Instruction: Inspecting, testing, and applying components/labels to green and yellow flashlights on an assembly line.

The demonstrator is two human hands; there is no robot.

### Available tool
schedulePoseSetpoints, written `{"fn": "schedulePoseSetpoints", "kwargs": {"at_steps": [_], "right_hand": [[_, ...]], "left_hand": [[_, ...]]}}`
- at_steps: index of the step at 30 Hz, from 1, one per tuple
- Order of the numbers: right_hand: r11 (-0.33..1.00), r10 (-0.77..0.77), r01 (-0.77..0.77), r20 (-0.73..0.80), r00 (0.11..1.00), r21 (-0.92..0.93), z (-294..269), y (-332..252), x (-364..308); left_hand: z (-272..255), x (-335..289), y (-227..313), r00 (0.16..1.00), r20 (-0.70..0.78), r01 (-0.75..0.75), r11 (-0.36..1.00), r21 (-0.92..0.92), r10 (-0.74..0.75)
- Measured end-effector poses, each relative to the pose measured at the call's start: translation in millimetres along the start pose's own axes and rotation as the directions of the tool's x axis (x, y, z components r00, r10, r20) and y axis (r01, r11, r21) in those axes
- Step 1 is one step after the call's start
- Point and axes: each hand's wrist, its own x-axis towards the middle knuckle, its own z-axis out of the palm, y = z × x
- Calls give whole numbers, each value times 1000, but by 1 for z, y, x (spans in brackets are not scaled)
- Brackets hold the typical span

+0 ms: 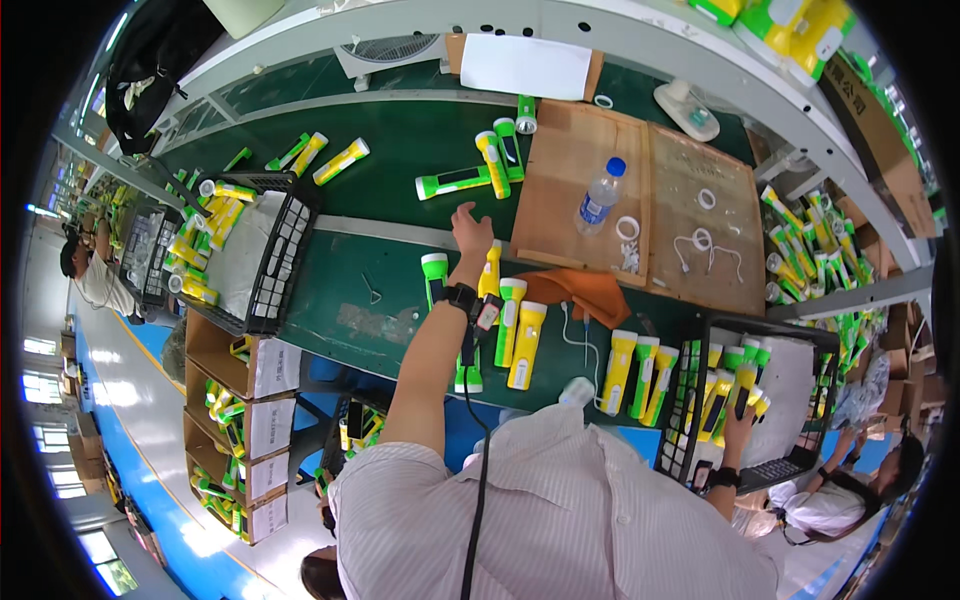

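My left hand point(472, 230) is over the green table, its fingers apart and nothing in them. Just beyond it lies a green flashlight point(455, 182) with a dark panel, beside a yellow one point(492, 160) and another green one point(509, 148). Under my left forearm several flashlights stand upright, among them a yellow one point(526, 345) and a green one point(508, 320). On the far right my right hand point(738, 432) reaches into a black crate point(690, 400) and is closed around a yellow flashlight point(744, 378). Its fingertips are partly hidden among the other flashlights there.
A wooden board point(580, 140) carries a water bottle point(597, 200), white rings and a cable. An orange cloth point(575, 295) lies nearer. Another black crate point(270, 260) with flashlights stands left, above cardboard bins point(215, 360). A metal shelf frame point(480, 18) crosses the far side. Other people work nearby.
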Motion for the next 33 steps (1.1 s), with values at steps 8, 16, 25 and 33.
{"fn": "schedulePoseSetpoints", "kwargs": {"at_steps": [8, 16, 25, 33], "right_hand": [[902, 46, -170, -303, 952, -396, 33, 19, 21], [697, -606, 637, -203, 769, 330, 37, -261, -26], [394, -904, 297, 308, 297, 870, 110, -397, -161], [221, -972, 957, 127, 200, 188, 101, -336, -209]], "left_hand": [[36, 130, -53, 997, 52, -71, 585, 808, 49], [-34, 87, 15, 820, 203, -559, 672, 486, 535], [-89, -97, 77, 577, 58, -816, 572, 83, 815], [-77, -175, 71, 762, 648, 638, 187, -747, -7]]}}
